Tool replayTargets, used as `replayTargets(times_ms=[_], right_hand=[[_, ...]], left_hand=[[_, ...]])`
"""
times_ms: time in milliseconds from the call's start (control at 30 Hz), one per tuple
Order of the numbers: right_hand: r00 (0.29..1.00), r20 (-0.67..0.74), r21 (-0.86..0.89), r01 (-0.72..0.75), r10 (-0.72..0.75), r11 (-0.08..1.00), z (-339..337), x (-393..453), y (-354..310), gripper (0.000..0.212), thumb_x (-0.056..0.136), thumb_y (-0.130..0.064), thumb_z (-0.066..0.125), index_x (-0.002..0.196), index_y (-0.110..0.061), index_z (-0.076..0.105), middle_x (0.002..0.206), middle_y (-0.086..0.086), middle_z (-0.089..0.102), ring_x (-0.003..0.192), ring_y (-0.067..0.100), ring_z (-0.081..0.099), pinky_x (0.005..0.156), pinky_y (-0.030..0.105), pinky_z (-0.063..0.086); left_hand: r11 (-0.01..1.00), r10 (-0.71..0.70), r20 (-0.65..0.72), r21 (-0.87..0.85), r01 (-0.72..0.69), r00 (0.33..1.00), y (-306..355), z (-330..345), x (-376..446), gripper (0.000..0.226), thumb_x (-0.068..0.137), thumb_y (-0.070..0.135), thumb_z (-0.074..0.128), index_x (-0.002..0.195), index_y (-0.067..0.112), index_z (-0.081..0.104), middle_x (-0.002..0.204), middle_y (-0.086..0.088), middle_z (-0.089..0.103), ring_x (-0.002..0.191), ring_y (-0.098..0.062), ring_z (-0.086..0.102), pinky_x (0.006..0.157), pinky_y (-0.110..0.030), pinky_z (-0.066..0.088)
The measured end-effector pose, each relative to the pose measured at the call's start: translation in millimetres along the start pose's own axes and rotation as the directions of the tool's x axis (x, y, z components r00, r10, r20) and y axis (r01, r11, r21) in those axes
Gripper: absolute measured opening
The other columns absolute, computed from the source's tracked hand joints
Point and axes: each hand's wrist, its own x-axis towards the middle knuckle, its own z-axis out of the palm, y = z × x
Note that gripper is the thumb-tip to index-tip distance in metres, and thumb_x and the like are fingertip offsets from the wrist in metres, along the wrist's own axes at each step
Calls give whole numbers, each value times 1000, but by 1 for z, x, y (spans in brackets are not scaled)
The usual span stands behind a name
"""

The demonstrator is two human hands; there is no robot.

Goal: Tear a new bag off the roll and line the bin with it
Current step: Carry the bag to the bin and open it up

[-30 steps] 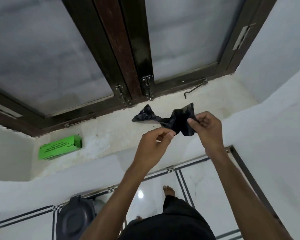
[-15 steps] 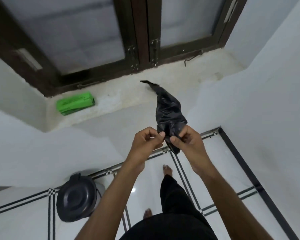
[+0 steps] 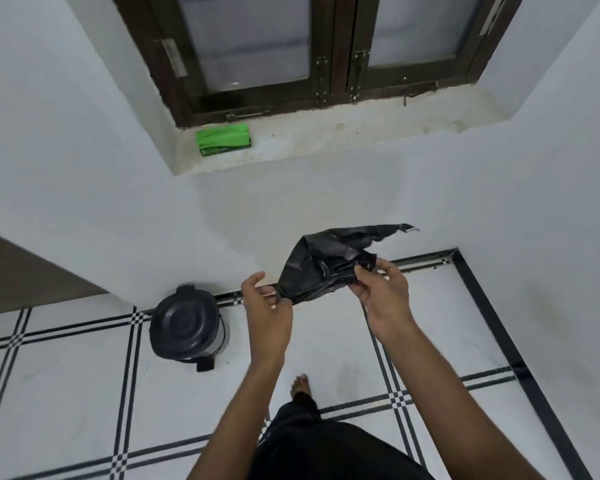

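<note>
- Head view, change: half a second earlier both hands pinched the black bag (image 3: 321, 263) at nearly the same spot, with the film hanging as a narrow twist. At this moment the hands had drawn apart and the bag was spread between them as a crumpled sheet.
- Head view, meaning: the bag appeared already separated from the roll, and the step in hand was judged to be opening its mouth. Lining had not begun.
- Head view, left hand (image 3: 267, 306): its fingers were curled and pinched the lower left corner of the bag.
- Head view, right hand (image 3: 383, 292): thumb and fingers pinched the right edge of the bag, and a loose torn end trailed up and to the right of it.
- Head view, bin (image 3: 187, 325): it stood on the tiled floor (image 3: 66, 393) against the wall, lid closed, to the left of the hands and well apart from the bag.
- Head view, green box (image 3: 223, 139): it lay on the window sill (image 3: 361, 129), far above the hands.
- Head view, next requirement: the lid would need raising before the bag could go in.
</note>
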Motion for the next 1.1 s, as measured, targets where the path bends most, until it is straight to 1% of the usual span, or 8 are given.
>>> replayTargets(times_ms=[100, 167, 267, 400, 633, 800, 933, 1100], right_hand=[[996, 83, -164, 53, -39, 985, -5, -35, 14, 27, 88, 6, 66, 107, -9, 54, 91, 8, 71, 73, 13, 69, 62, 24, 57], [981, 193, -236, 61, -15, 970, -8, -55, 28, 27, 87, 4, 67, 107, -10, 55, 89, 7, 73, 70, 12, 70, 60, 25, 56], [947, 317, -287, 47, 48, 957, -11, -82, 52, 25, 87, 1, 69, 106, -10, 56, 86, 6, 75, 74, 15, 71, 66, 28, 57], [911, 389, -335, 4, 135, 942, -6, -121, 78, 22, 86, 0, 70, 98, -14, 57, 86, 7, 70, 69, 16, 66, 54, 27, 52], [882, 458, -457, 130, 108, 880, 11, -164, 111, 26, 80, 4, 75, 97, -10, 61, 80, 4, 65, 63, 10, 63, 49, 18, 47], [866, 499, -697, 424, -32, 578, 29, -177, 148, 30, 80, -1, 74, 91, -25, 60, 78, -3, 50, 51, 3, 39, 56, 22, 41], [859, 511, -738, 457, -31, 497, 67, -200, 189, 32, 84, -1, 66, 100, -28, 61, 97, -1, 58, 47, 1, 42, 56, 18, 46], [849, 511, -841, 526, -132, 124, 119, -221, 229, 64, 78, 13, 50, 127, -28, 54, 130, -1, 52, 116, 19, 52, 93, 29, 47]], left_hand=[[842, 444, 48, 320, -435, 895, -17, -22, -36, 40, 90, 9, 59, 124, 30, 54, 122, 10, 49, 118, -11, 48, 99, -26, 41], [806, 460, 193, 318, -498, 867, -21, -33, -52, 25, 96, 27, 57, 120, 30, 61, 118, 16, 59, 113, -4, 57, 95, -24, 46], [868, 209, 381, 351, -350, 901, -30, -52, -67, 18, 93, 39, 63, 106, 29, 70, 91, 17, 73, 80, 0, 69, 77, -27, 57], [948, 118, 324, 245, -204, 939, -51, -89, -88, 15, 82, 22, 78, 76, 14, 68, 61, 13, 62, 59, -7, 58, 67, -32, 52], [963, -82, 204, -235, 130, 976, -80, -189, -91, 19, 91, 19, 70, 80, 11, 56, 82, -14, 57, 78, -24, 57, 64, -26, 52], [792, -280, 68, -547, 271, 957, -99, -268, -65, 25, 102, 23, 51, 122, 11, 58, 109, -8, 71, 97, -21, 68, 76, -34, 56], [894, -242, -73, -403, 193, 968, -112, -320, -45, 12, 103, 31, 48, 105, 24, 58, 107, -6, 70, 95, -21, 68, 81, -40, 58], [998, -11, -48, -67, 8, 999, -118, -376, -37, 23, 101, 40, 47, 104, 20, 58, 100, -4, 70, 95, -19, 67, 85, -37, 55]])
